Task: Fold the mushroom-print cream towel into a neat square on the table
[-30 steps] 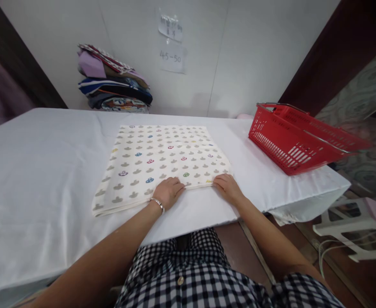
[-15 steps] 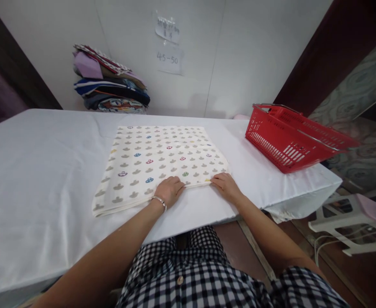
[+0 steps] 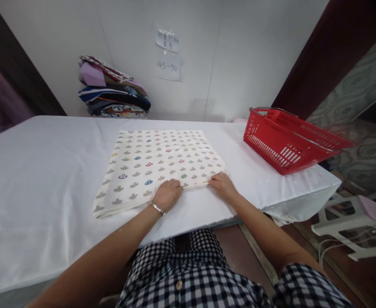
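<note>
**Folded Cloth Gripped at Its Near Edge**

Here, a folded cream cloth (image 3: 162,164) printed with rows of small grey and coloured motifs is laid flat on the white-covered table (image 3: 40,171), roughly at the centre of the surface and close to its near edge. The cloth is seen as a near-square, with its near edge running from lower left to upper right.

The left hand (image 3: 168,194) is placed on the near edge of the cloth, right of that edge's midpoint. Its fingers are curled over the edge, and the layers appear to be pinched between fingers and thumb, though the thumb is hidden below the hand. A silver bracelet (image 3: 156,208) is worn on the left wrist.

The right hand (image 3: 222,185) is set on the same edge, at the cloth's near right corner. Its fingers are bent down onto the fabric and closed narrowly on the corner. The two hands are kept near each other, with a short stretch of edge between them.

A red plastic basket (image 3: 284,141) is positioned on the right end of the table, well apart from the cloth. A stack of folded fabrics (image 3: 114,92) is stored against the wall at the far left. Two paper notes (image 3: 168,53) are fixed to the wall.
</note>
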A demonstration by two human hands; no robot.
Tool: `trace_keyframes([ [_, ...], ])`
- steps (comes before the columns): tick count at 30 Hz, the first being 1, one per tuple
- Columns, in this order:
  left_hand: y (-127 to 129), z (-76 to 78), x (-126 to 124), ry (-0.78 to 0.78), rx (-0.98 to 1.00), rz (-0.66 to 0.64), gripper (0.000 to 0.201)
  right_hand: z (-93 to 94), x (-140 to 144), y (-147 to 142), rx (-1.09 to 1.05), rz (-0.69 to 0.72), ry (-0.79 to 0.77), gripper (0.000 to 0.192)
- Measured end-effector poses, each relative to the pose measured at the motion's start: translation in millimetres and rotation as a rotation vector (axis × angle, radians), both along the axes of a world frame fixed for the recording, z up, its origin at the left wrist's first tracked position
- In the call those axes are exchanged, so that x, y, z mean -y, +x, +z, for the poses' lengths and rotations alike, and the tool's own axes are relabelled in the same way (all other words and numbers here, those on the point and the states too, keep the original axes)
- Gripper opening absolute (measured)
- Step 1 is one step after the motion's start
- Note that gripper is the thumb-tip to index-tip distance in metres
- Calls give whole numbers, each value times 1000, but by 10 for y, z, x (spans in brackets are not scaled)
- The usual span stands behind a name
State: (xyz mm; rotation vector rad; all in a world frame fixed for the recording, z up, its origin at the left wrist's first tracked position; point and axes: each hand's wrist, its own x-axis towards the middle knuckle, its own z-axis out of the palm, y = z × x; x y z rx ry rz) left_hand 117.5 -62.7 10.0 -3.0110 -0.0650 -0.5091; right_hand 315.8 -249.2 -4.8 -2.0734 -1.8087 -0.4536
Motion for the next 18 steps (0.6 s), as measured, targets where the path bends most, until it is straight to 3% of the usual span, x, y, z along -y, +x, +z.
trace_keyframes([
  [9, 5, 19, -1, -39, 48, 23, 24, 17, -45, -21, 5, -37, 12, 21],
  [18, -10, 2, 44, 44, 14, 10, 23, 39, -8, 0, 40, 26, -100, 22],
])
